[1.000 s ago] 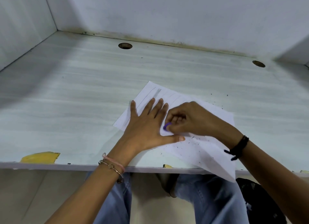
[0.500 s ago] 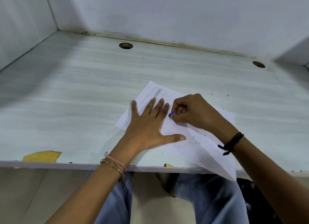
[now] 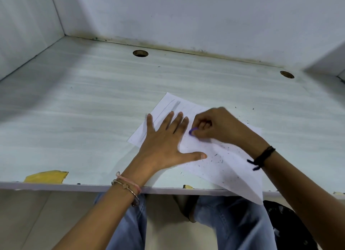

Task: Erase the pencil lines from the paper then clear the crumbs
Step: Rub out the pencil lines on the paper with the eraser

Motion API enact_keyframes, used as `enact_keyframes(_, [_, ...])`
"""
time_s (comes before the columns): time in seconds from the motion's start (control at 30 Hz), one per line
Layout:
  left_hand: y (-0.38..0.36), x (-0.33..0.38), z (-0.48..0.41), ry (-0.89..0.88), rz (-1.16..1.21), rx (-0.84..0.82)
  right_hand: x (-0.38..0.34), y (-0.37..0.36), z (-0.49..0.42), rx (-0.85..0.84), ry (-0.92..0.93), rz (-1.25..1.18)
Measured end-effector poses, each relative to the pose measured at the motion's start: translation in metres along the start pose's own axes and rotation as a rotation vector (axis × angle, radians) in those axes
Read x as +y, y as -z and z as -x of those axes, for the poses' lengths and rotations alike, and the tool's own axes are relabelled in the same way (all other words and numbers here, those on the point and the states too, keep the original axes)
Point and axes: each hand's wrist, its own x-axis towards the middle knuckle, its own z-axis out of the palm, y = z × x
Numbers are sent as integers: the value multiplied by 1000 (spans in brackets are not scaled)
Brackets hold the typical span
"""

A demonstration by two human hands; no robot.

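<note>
Paper (image 3: 224,167) lies angled on the tabletop (image 3: 93,119), with its near corner overhanging the front edge. Left hand (image 3: 164,143) rests flat on the sheet, fingers (image 3: 178,119) straight and spread, thumb out, pressing down. Right hand (image 3: 218,126) is just beside it, its curled fingertips pinching a small purple eraser (image 3: 192,131) that touches the paper. Faint pencil lines (image 3: 164,109) show on the far-left part of the sheet. Dark crumbs (image 3: 218,159) are scattered over its near half.

Pale wood-grain desk (image 3: 93,104) — two round holes, white walls (image 3: 186,14).
</note>
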Motion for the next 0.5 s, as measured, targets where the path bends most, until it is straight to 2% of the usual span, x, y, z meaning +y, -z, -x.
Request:
enact_keyframes(0.07, [0,0,0,2,12,3,2,1,-5,93,-23,20])
enact_keyframes(0.1, [0,0,0,-1,12,3,0,-1,-3,73,2,25])
enact_keyframes(0.2, [-1,0,-1,-12,-12,4,-12,-11,10,-138,73,16])
enact_keyframes(0.23, [-1,0,-1,-10,-11,4,-10,-8,9,-148,63,18])
enact_keyframes(0.37, [0,0,0,3,12,5,6,5,-10,103,-36,42])
enact_keyframes(0.4, [0,0,0,0,14,6,4,3,-9,91,-20,34])
enact_keyframes(0.5, [-2,-1,-1,-13,-4,6,-9,-7,5,-135,55,14])
